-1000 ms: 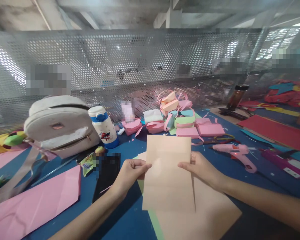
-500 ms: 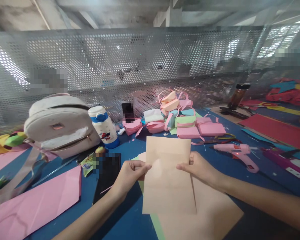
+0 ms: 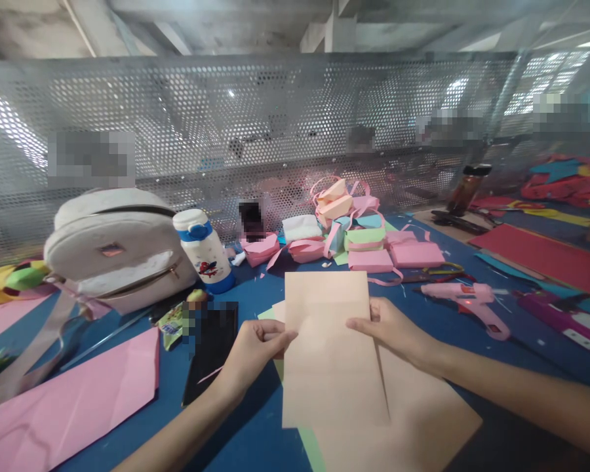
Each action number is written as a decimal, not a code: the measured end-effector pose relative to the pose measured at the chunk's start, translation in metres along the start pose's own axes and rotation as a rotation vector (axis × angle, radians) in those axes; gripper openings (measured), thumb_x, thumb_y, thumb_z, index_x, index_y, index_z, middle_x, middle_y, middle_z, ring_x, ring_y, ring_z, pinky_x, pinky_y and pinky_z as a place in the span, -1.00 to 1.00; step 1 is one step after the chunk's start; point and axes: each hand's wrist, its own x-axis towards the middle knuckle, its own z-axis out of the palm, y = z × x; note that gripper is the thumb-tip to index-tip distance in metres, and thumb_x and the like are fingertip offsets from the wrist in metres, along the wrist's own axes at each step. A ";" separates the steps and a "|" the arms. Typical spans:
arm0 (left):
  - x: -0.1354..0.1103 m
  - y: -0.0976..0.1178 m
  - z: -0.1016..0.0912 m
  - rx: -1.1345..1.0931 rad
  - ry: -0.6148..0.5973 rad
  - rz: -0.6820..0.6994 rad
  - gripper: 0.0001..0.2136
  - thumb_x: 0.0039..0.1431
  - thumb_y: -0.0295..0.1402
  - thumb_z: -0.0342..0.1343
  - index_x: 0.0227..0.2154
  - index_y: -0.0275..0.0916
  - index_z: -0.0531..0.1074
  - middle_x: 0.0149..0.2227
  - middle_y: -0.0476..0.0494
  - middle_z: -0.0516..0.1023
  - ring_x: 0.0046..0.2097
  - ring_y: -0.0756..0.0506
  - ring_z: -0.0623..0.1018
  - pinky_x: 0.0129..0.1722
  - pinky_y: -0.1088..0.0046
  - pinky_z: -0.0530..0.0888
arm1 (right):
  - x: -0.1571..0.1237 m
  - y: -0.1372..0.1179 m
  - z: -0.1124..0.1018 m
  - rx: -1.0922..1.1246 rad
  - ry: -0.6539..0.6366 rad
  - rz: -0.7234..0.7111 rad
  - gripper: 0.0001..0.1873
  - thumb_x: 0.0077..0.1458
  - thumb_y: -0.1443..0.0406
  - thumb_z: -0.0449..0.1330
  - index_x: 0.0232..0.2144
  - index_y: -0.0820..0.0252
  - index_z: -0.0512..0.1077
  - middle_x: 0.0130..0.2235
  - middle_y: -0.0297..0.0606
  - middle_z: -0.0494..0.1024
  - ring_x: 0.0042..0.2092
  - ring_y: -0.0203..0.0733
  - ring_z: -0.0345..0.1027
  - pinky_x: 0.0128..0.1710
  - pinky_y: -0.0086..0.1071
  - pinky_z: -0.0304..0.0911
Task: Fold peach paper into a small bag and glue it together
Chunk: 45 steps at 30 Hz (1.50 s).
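Observation:
A folded sheet of peach paper (image 3: 330,354) is held up in front of me, faint crease lines across it. My left hand (image 3: 261,344) pinches its left edge between thumb and fingers. On the opposite edge, my right hand (image 3: 391,326) grips it, thumb on the near face and fingers behind. Beneath lies a larger peach sheet (image 3: 432,413), with a green sheet (image 3: 311,447) partly showing under it. A dark phone-like slab (image 3: 211,354) lies just left of my left hand, partly blurred out.
Small folded paper bags (image 3: 368,260) are heaped at the back. A pink glue gun (image 3: 467,298) lies to the right, near a purple device (image 3: 560,318). Leftward stand a white backpack (image 3: 118,252) and a bottle (image 3: 204,252), with pink paper (image 3: 78,400) in front. Perforated metal panel (image 3: 275,111) behind.
The held sheet has shifted slightly left and down, its top edge now tipped a little. Both hands keep their grip on its edges.

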 end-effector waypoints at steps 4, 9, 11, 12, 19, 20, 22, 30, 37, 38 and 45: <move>0.001 -0.009 -0.001 0.011 -0.044 0.017 -0.59 -0.15 0.00 0.34 -0.63 -0.32 0.51 -0.68 0.02 0.40 -0.58 0.06 0.33 -0.46 0.52 0.35 | 0.000 -0.002 0.001 -0.062 0.061 0.027 -0.50 -0.10 0.01 0.42 -0.22 0.28 0.57 -0.26 -0.13 0.66 -0.19 0.10 0.55 -0.14 -0.09 0.46; 0.002 -0.013 -0.005 0.026 -0.005 0.046 -0.63 -0.11 -0.04 0.33 -0.58 -0.33 0.55 -0.65 -0.01 0.45 -0.57 0.05 0.34 -0.50 0.55 0.30 | 0.004 -0.005 -0.002 -0.072 -0.017 0.022 -0.47 -0.15 0.04 0.44 -0.19 0.27 0.58 -0.20 -0.11 0.66 -0.14 0.10 0.55 -0.05 -0.07 0.42; 0.002 -0.014 -0.007 0.018 0.018 0.041 -0.63 -0.13 -0.04 0.33 -0.58 -0.32 0.55 -0.64 -0.03 0.47 -0.57 0.04 0.36 -0.50 0.54 0.29 | 0.007 -0.004 -0.005 -0.102 -0.076 0.031 -0.48 -0.16 0.06 0.45 -0.19 0.28 0.58 -0.18 -0.09 0.66 -0.10 0.11 0.54 -0.01 -0.05 0.40; 0.003 -0.014 -0.008 0.012 0.012 0.035 -0.63 -0.14 -0.04 0.33 -0.57 -0.32 0.55 -0.63 -0.04 0.49 -0.57 0.03 0.37 -0.50 0.53 0.30 | 0.009 -0.003 -0.006 -0.128 -0.095 0.036 -0.50 -0.16 0.07 0.45 -0.20 0.28 0.59 -0.19 -0.10 0.66 -0.08 0.12 0.54 0.00 -0.05 0.40; 0.003 -0.026 -0.014 0.281 -0.033 0.184 -0.79 0.03 -0.25 0.19 -0.60 -0.27 0.47 -0.59 -0.03 0.46 -0.49 -0.04 0.42 -0.46 0.50 0.32 | 0.011 0.002 -0.007 -0.444 -0.078 0.015 -0.78 -0.03 0.24 0.34 -0.31 0.25 0.60 -0.23 -0.13 0.66 -0.15 0.11 0.53 -0.08 -0.09 0.42; 0.003 -0.026 -0.015 0.352 -0.022 0.229 -0.81 0.04 -0.30 0.16 -0.59 -0.26 0.47 -0.54 -0.06 0.49 -0.44 -0.07 0.46 -0.42 0.49 0.35 | 0.012 0.003 -0.006 -0.490 -0.057 0.007 -0.79 -0.03 0.27 0.33 -0.31 0.25 0.60 -0.22 -0.12 0.65 -0.16 0.10 0.53 -0.10 -0.10 0.42; 0.004 -0.026 -0.017 0.481 -0.009 0.327 -0.85 0.04 -0.39 0.14 -0.60 -0.26 0.48 -0.44 -0.10 0.53 -0.36 -0.09 0.49 -0.37 0.48 0.37 | 0.013 0.004 -0.005 -0.558 -0.041 -0.029 -0.79 -0.02 0.32 0.30 -0.27 0.25 0.58 -0.14 -0.09 0.61 -0.13 0.06 0.50 -0.11 -0.14 0.41; 0.012 -0.025 -0.020 0.603 -0.121 0.459 -0.84 0.13 -0.47 0.10 -0.49 -0.24 0.55 -0.47 -0.04 0.43 -0.39 -0.04 0.44 -0.39 0.50 0.34 | 0.016 0.004 -0.016 -0.783 -0.253 -0.273 -0.86 0.20 0.39 0.16 -0.28 0.21 0.54 -0.29 -0.24 0.47 -0.26 -0.22 0.38 -0.26 -0.40 0.28; 0.014 -0.036 -0.033 0.809 -0.347 0.909 -0.64 0.35 -0.52 -0.06 0.01 -0.01 0.53 -0.15 -0.18 0.50 -0.16 -0.07 0.48 -0.19 0.39 0.41 | 0.021 0.012 -0.032 -0.926 -0.523 -0.650 -0.59 0.28 0.47 0.03 0.01 0.00 0.53 -0.08 -0.16 0.54 -0.07 -0.17 0.36 -0.11 -0.31 0.25; 0.014 -0.037 -0.035 0.864 -0.367 0.945 -0.63 0.36 -0.52 -0.07 0.03 0.01 0.51 -0.09 -0.20 0.50 -0.14 -0.07 0.48 -0.18 0.38 0.42 | 0.022 0.013 -0.034 -0.952 -0.550 -0.666 -0.56 0.27 0.49 0.03 0.02 0.00 0.52 -0.05 -0.17 0.54 -0.04 -0.17 0.36 -0.09 -0.30 0.25; 0.014 -0.033 -0.039 1.025 -0.388 1.003 -0.65 0.39 -0.48 -0.08 0.07 0.03 0.45 0.05 -0.20 0.51 -0.12 -0.08 0.50 -0.16 0.34 0.46 | 0.017 0.005 -0.037 -1.007 -0.630 -0.667 -0.46 0.15 0.59 0.00 0.02 0.02 0.50 0.08 -0.19 0.50 0.05 -0.12 0.32 -0.01 -0.21 0.22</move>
